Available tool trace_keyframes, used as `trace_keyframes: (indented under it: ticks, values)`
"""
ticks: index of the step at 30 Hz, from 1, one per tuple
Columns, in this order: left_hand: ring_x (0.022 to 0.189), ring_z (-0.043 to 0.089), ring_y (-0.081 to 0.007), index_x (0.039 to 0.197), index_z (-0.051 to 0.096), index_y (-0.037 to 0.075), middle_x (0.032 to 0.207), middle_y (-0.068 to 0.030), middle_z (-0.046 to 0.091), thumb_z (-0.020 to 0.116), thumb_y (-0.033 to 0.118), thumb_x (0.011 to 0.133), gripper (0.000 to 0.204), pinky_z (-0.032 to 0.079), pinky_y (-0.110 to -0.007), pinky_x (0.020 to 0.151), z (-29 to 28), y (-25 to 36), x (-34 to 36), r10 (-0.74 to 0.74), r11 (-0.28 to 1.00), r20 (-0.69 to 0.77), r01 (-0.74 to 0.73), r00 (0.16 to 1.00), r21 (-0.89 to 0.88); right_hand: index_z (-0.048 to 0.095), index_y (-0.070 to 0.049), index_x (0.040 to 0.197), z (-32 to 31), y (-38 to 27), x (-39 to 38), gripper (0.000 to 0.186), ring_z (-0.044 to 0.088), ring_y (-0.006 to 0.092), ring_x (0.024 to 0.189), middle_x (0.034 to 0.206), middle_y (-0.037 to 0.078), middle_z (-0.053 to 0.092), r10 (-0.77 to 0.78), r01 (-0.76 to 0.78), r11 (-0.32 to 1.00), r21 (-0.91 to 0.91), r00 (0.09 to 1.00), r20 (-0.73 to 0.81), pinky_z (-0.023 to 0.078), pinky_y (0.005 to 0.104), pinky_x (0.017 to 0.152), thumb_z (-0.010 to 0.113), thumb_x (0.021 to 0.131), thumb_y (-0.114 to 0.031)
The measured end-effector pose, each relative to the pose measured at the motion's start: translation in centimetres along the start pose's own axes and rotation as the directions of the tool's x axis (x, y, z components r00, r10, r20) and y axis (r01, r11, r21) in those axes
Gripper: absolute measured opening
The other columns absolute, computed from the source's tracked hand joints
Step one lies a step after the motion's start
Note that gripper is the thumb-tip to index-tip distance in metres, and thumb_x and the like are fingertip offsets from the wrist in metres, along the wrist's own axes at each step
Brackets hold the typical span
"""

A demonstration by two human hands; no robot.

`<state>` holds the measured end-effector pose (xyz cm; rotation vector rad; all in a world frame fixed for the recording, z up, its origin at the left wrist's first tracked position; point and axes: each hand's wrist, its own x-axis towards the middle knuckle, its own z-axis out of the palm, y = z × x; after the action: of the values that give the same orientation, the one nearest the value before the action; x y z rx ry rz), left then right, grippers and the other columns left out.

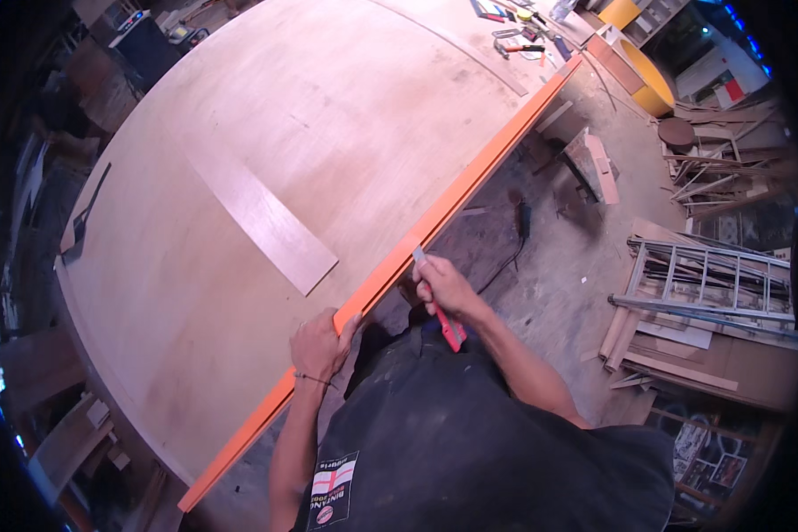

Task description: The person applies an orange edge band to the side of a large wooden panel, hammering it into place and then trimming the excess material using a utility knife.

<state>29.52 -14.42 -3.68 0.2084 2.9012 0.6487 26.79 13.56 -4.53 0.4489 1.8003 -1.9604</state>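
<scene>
A long orange strip point(483, 170) lies along the near edge of the big pale wooden tabletop point(346, 106), running from the lower left to the far right. My left hand point(322, 344) is wrapped over the strip, thumb on its near side. My right hand point(446, 285) is closed around a red utility knife point(453, 332), its handle end sticking out below the fist. The grey blade shows above my fingers, right by the strip's near side; whether it touches cannot be made out. A flat, thin wooden board point(266, 223) lies on the tabletop beyond my hands.
Hand tools, among them an orange-handled hammer point(519, 50), lie at the tabletop's far right corner. A metal ladder point(705, 275) rests on stacked boards to the right. A cable point(505, 262) crosses the floor below the edge. A yellow round-edged piece point(649, 78) stands beyond.
</scene>
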Motion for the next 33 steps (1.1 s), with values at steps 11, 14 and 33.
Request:
trace_keyframes:
  ticks: [11, 14, 33]
  values:
    - [0.081, 0.073, -0.0428, 0.107, 0.077, 0.009, 0.08, -0.0206, 0.074, 0.065, 0.061, 0.1, 0.054, 0.056, -0.053, 0.072, -0.1, 0.1, 0.1, -0.043, 0.999, 0.069, 0.043, 0.997, -0.006, 0.055, -0.008, 0.095, -4.4, -3.6, 0.8, 0.036, 0.046, 0.0081, 0.051, 0.064, -0.002, 0.049, 0.127, -0.069, 0.974, -0.215, 0.955, 0.27, 0.043, 0.0249, 0.044, 0.044, 0.117, -0.034]
    - [0.081, 0.074, -0.041, 0.111, 0.077, 0.011, 0.081, -0.0186, 0.074, 0.069, 0.055, 0.099, 0.047, 0.057, -0.052, 0.072, 0.3, 0.2, 0.1, 0.01, 0.995, -0.019, -0.012, 1.0, -0.098, 0.056, -0.007, 0.094, -4.6, -3.1, 1.3, 0.034, 0.05, 0.0103, 0.043, 0.062, 0.0, 0.053, 0.081, -0.008, 0.969, -0.246, 0.955, 0.285, 0.043, 0.0267, 0.043, 0.042, 0.116, -0.03]
    - [0.069, 0.071, -0.0407, 0.107, 0.077, 0.01, 0.074, -0.019, 0.07, 0.076, 0.048, 0.097, 0.04, 0.055, -0.049, 0.062, 1.4, -0.6, 0.3, 0.101, 0.984, -0.133, -0.118, 0.986, -0.131, 0.055, 0.0, 0.095, 4.6, 1.8, 0.3, 0.035, 0.053, 0.0155, 0.042, 0.06, 0.006, 0.053, -0.173, 0.192, 0.981, 0.04, 0.944, -0.281, 0.047, 0.0324, 0.04, 0.038, 0.113, -0.026]
